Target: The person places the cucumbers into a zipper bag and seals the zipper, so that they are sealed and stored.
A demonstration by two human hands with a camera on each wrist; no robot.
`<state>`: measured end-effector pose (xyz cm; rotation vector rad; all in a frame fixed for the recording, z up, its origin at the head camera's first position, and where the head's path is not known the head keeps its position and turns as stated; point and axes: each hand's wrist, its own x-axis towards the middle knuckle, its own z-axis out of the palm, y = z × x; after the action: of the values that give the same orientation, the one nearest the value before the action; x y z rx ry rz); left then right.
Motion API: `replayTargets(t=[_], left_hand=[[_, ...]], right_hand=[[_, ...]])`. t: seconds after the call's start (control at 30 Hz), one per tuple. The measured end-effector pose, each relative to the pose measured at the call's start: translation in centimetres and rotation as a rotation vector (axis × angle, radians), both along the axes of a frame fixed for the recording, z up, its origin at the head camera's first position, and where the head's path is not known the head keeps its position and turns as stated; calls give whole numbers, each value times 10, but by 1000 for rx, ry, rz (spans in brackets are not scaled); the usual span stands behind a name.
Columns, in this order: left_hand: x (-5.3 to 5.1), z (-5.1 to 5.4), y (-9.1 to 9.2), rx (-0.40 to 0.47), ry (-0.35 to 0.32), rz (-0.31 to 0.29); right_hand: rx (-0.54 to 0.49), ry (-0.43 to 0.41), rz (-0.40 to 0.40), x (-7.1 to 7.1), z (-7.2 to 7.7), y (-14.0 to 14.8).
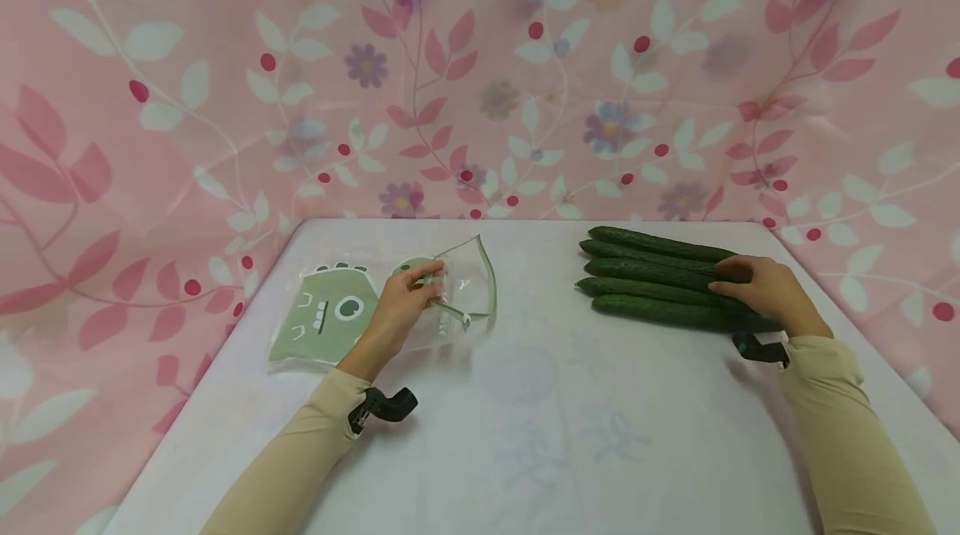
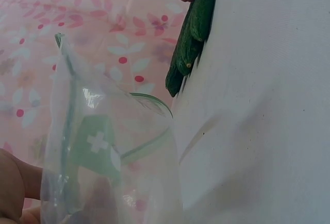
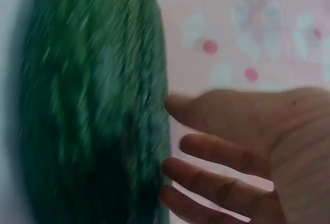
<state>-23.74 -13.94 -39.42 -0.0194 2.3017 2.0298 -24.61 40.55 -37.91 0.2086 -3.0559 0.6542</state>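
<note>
A clear zip bag with a green cartoon print lies at the table's left, its green-edged mouth spread toward the right. My left hand pinches the bag near that mouth; in the left wrist view the clear plastic stands up beside the hand. Several dark green cucumbers lie side by side at the right. Over their right ends is my right hand, its fingertips on them. The right wrist view has a cucumber up close, with the fingers of my hand at its side.
A white cloth with faint marks covers the table. Behind it hangs a pink floral curtain. Black wrist mounts sit on both wrists, below the hands.
</note>
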Motion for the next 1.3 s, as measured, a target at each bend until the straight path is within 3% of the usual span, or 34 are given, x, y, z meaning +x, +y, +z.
replayTargets(t=[0.37,0.53,0.67,1.13,1.3], left_hand=[[2,2,1,-16,21,-6],[2,0,0,-14,17,-6],[3,-1,-1,-13,13,-8],[3,-2,-2,-14,14,-13],[2,-3,-2,-23,28,-21]], right_hand=[[48,-61,15,-4,-21,21],[45,-46,66,-4,-27,25],[4,12,87,-5,-32,29],[-22,143,52,-1,-26,22],[-61,119,32,-3,-20,17]])
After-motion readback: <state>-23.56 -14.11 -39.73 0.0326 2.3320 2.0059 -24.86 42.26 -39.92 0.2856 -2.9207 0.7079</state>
